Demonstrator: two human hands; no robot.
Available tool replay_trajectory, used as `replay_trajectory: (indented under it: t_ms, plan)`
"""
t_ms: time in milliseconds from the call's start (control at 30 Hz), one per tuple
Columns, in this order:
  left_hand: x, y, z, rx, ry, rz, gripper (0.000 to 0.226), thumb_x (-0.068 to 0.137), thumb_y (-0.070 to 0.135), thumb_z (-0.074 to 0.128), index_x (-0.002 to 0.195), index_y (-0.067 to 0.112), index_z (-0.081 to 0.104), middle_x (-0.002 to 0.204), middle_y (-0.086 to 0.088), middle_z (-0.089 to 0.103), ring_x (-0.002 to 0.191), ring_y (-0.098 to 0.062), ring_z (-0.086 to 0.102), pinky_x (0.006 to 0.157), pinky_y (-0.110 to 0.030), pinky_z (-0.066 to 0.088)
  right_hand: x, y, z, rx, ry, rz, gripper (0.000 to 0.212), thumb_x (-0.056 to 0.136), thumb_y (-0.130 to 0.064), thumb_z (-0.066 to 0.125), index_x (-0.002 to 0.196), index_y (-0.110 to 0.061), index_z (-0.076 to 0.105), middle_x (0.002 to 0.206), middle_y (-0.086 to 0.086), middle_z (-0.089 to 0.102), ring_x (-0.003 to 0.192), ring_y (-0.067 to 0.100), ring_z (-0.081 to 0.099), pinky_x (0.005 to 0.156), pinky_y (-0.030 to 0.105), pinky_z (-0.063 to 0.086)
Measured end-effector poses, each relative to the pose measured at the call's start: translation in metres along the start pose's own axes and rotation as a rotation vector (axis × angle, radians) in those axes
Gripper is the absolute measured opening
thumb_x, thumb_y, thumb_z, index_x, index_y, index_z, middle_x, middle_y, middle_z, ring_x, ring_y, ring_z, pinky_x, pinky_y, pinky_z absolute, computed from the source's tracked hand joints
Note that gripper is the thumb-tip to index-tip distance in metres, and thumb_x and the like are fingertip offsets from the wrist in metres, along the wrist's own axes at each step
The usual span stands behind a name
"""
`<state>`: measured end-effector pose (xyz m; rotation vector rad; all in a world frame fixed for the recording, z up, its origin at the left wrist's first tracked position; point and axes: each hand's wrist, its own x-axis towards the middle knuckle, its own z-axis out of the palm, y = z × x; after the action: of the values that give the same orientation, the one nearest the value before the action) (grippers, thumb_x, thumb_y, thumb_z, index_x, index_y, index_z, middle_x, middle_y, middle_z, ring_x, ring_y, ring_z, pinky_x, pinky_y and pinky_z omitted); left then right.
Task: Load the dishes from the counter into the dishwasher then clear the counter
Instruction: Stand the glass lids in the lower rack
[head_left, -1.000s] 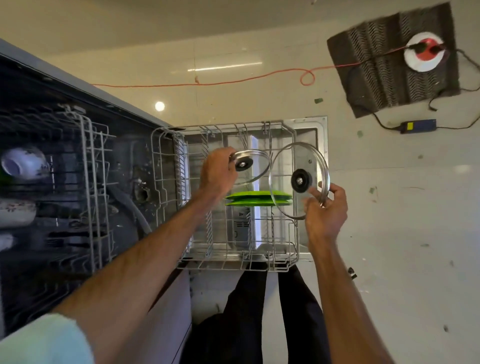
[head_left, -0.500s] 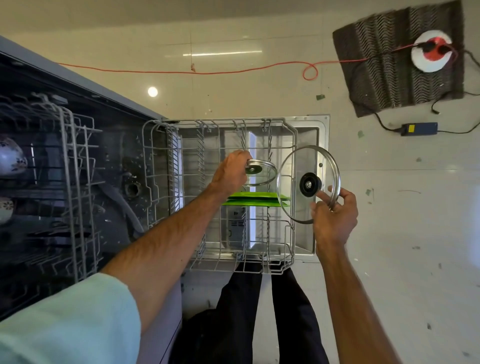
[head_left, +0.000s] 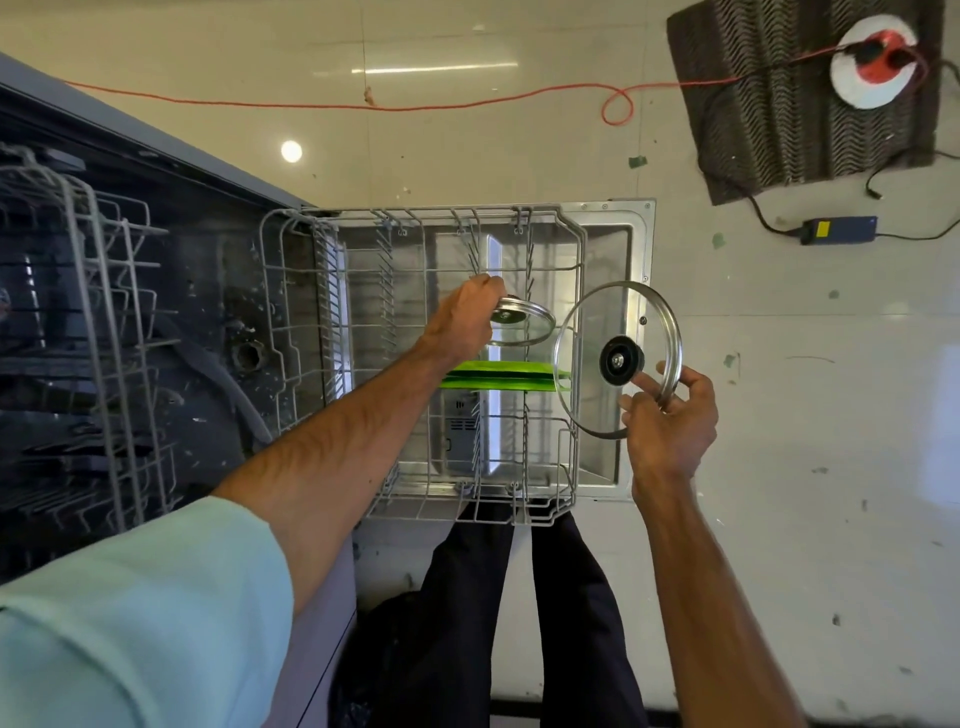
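**Loading step, midway**

The left hand (head_left: 462, 317) grips a small round glass lid with a steel rim (head_left: 522, 327), fingers curled over its near edge, low among the tines of the grey wire lower rack (head_left: 291, 332). The lid sits just behind two bright green plates (head_left: 498, 375) standing on edge in that rack. The right hand (head_left: 670, 415) pinches the rim of a large round glass lid with a black knob (head_left: 622, 360), holding it tilted over the rack's right side.

The small lid looks about to be slotted. Next it likely needs standing upright between tines and a gentle release, then a wider gap for the large lid.

Whether the small lid already touches the wires cannot be told, and the left fingertips are hidden. The surface with the remaining dishes is out of view. The upper rack (head_left: 104, 312) at the left is dark, its contents hard to make out.
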<state>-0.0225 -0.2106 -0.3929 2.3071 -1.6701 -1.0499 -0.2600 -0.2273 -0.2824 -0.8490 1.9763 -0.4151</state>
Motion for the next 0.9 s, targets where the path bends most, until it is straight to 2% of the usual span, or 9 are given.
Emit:
replay_trajectory:
  t_ms: [167, 233, 433, 533, 667, 767, 833, 900]
  plan:
    - [0.005, -0.009, 0.001, 0.047, -0.008, -0.012, 0.027, 0.089, -0.011, 0.059, 0.110, 0.006, 0.061, 0.102, -0.010, 0.065, 0.086, -0.021, 0.064, 0.067, -0.025, 0.048, 0.002, 0.004, 0.002, -0.001, -0.014, 0.010, 0.047, 0.086, 0.007, 0.063, 0.123, -0.022, 0.055, 0.103, -0.002, 0.077, 0.077, 0.012, 0.075, 0.062, 0.029, 0.061]
    - [0.006, -0.011, 0.001, 0.060, -0.012, -0.016, 0.031, 0.089, -0.010, 0.060, 0.116, 0.005, 0.058, 0.101, -0.011, 0.066, 0.084, -0.021, 0.064, 0.065, -0.024, 0.046, 0.003, 0.005, 0.003, -0.004, -0.010, 0.010, 0.047, 0.086, 0.007, 0.064, 0.123, -0.021, 0.055, 0.102, -0.002, 0.077, 0.078, 0.012, 0.075, 0.062, 0.028, 0.060]
    - [0.003, -0.010, 0.001, 0.114, -0.019, -0.018, 0.038, 0.091, -0.010, 0.057, 0.126, 0.003, 0.053, 0.095, -0.012, 0.067, 0.076, -0.023, 0.064, 0.059, -0.027, 0.047, 0.000, 0.007, 0.008, -0.026, -0.013, -0.003, 0.047, 0.085, 0.004, 0.067, 0.122, -0.021, 0.056, 0.099, -0.003, 0.076, 0.081, 0.012, 0.074, 0.070, 0.037, 0.064]
    - [-0.001, -0.011, 0.001, 0.138, -0.018, 0.002, 0.035, 0.093, -0.010, 0.052, 0.126, 0.002, 0.053, 0.091, -0.012, 0.067, 0.071, -0.024, 0.063, 0.057, -0.030, 0.048, -0.003, 0.006, 0.010, -0.047, -0.024, -0.025, 0.046, 0.085, 0.004, 0.069, 0.121, -0.022, 0.056, 0.101, -0.005, 0.076, 0.081, 0.005, 0.073, 0.070, 0.032, 0.063]
    - [-0.007, -0.009, 0.003, 0.152, 0.006, 0.018, 0.035, 0.095, -0.010, 0.049, 0.128, 0.001, 0.052, 0.087, -0.010, 0.066, 0.067, -0.020, 0.058, 0.056, -0.023, 0.041, -0.006, 0.007, 0.013, -0.086, -0.032, -0.055, 0.042, 0.086, 0.004, 0.065, 0.120, -0.020, 0.055, 0.097, -0.006, 0.074, 0.072, -0.009, 0.069, 0.054, 0.014, 0.053]
    - [-0.010, -0.007, 0.004, 0.170, 0.009, 0.030, 0.035, 0.094, -0.010, 0.049, 0.129, -0.001, 0.050, 0.088, -0.011, 0.067, 0.066, -0.019, 0.054, 0.059, -0.022, 0.042, -0.009, 0.008, 0.017, -0.141, -0.034, -0.081, 0.037, 0.090, -0.001, 0.066, 0.120, -0.021, 0.055, 0.086, -0.011, 0.068, 0.071, -0.001, 0.069, 0.059, 0.016, 0.052]
    - [-0.012, -0.008, 0.007, 0.178, 0.004, 0.045, 0.036, 0.095, -0.009, 0.047, 0.130, -0.001, 0.047, 0.088, -0.011, 0.065, 0.067, -0.021, 0.058, 0.059, -0.023, 0.041, -0.011, 0.009, 0.017, -0.177, -0.036, -0.096, 0.035, 0.092, -0.003, 0.066, 0.117, -0.023, 0.054, 0.082, -0.014, 0.065, 0.070, -0.002, 0.065, 0.065, 0.020, 0.053]
    - [-0.015, -0.009, 0.010, 0.197, 0.009, 0.059, 0.035, 0.096, -0.009, 0.044, 0.130, -0.003, 0.046, 0.087, -0.012, 0.065, 0.069, -0.024, 0.062, 0.057, -0.027, 0.044, -0.012, 0.010, 0.018, -0.197, -0.040, -0.117, 0.035, 0.091, -0.003, 0.067, 0.113, -0.026, 0.053, 0.081, -0.016, 0.063, 0.070, -0.004, 0.063, 0.066, 0.017, 0.050]
